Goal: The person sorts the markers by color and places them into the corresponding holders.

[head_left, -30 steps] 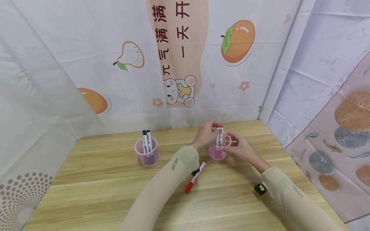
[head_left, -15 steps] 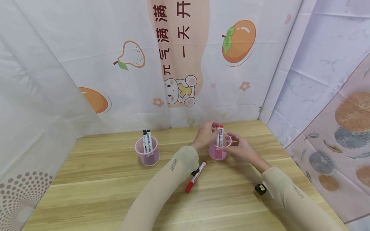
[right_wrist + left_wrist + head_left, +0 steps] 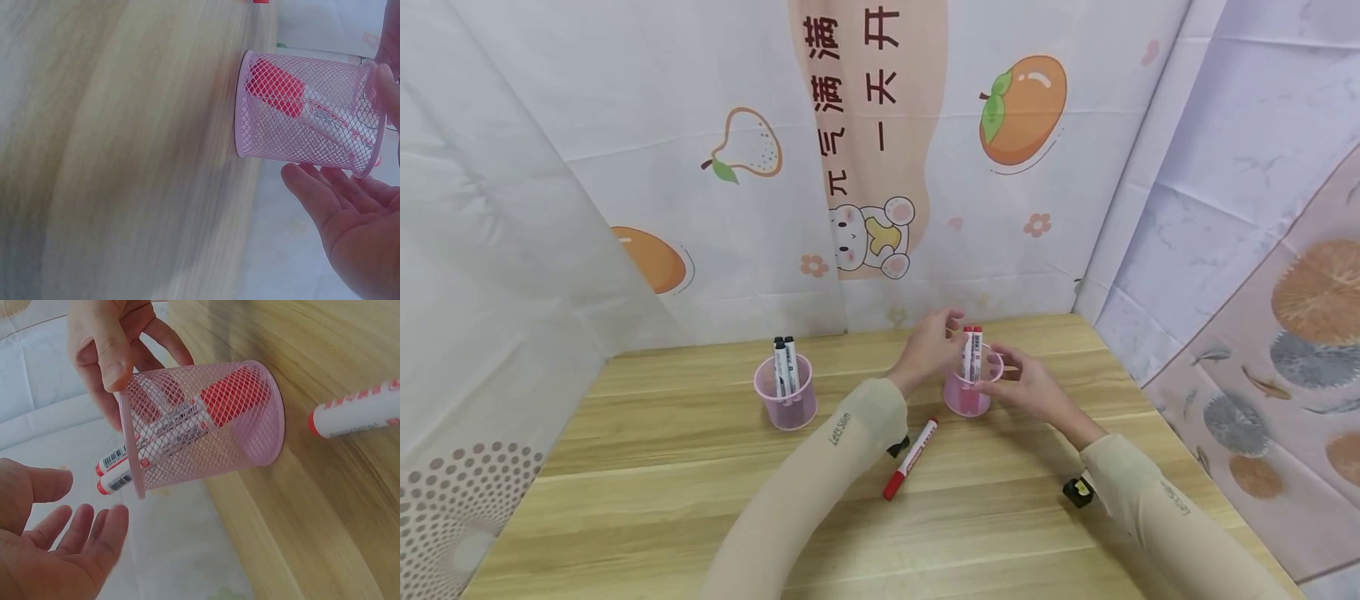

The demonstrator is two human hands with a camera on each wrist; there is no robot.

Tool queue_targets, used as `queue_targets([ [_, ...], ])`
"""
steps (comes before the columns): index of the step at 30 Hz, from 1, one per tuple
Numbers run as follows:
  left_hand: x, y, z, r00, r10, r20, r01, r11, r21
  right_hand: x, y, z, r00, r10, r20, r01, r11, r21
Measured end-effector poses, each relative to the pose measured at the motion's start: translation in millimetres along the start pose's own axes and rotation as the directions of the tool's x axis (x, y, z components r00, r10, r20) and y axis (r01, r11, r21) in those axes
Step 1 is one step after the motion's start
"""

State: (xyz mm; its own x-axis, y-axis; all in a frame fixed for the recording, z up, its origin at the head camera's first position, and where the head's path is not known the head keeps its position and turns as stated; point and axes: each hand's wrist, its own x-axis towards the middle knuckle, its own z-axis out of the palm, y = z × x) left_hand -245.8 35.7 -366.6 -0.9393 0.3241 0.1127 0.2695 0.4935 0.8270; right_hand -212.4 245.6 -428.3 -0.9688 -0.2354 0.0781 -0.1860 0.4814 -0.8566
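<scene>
A pink mesh pen holder [image 3: 967, 396] stands upright on the table with two red markers [image 3: 169, 440] leaning in it, caps down. My right hand [image 3: 1033, 387] grips it at the rim; in the right wrist view the thumb lies on one side and the fingers [image 3: 312, 194] on the other. Just left of the marker ends, my left hand [image 3: 927, 350] holds nothing. Its fingers [image 3: 112, 531] are spread and relaxed, apart from the rim in the left wrist view. Another red marker [image 3: 912, 458] lies on the table in front of the holder.
A second pink mesh pen holder [image 3: 792, 412] with several black-ended markers [image 3: 786, 367] stands to the left on the wooden table [image 3: 647, 467]. Behind the table hangs a printed white cloth [image 3: 760, 250]. Small black objects [image 3: 1078, 492] show by both sleeves.
My left hand has let go of the marker in the holder and drawn slightly left, its fingers loosening. The right hand stays at the pen holder.
</scene>
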Motion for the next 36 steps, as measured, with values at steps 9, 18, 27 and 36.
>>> queue_targets([
  [9,-9.7,-10.8,-12.1,0.999,0.036,0.037,-0.038,0.998,0.044,-1.2,-2,-1,1.0,0.008,0.001,-0.008,1.0,0.008],
  [18,-20.8,-26.3,-25.3,0.995,0.011,0.098,-0.028,0.984,0.174,-0.6,-2,0,1.0,0.0,0.005,0.0,1.0,0.025],
  [27,-41.6,-38.5,-30.2,0.965,-0.096,0.245,0.023,0.958,0.287,0.0,-1,-1,1.0,0.026,-0.001,-0.026,1.0,0.003],
  [36,-66.7,-47.1,-23.8,0.919,-0.118,0.376,-0.022,0.937,0.35,0.1,-2,-1,0.999,0.032,-0.005,-0.032,0.999,-0.011],
])
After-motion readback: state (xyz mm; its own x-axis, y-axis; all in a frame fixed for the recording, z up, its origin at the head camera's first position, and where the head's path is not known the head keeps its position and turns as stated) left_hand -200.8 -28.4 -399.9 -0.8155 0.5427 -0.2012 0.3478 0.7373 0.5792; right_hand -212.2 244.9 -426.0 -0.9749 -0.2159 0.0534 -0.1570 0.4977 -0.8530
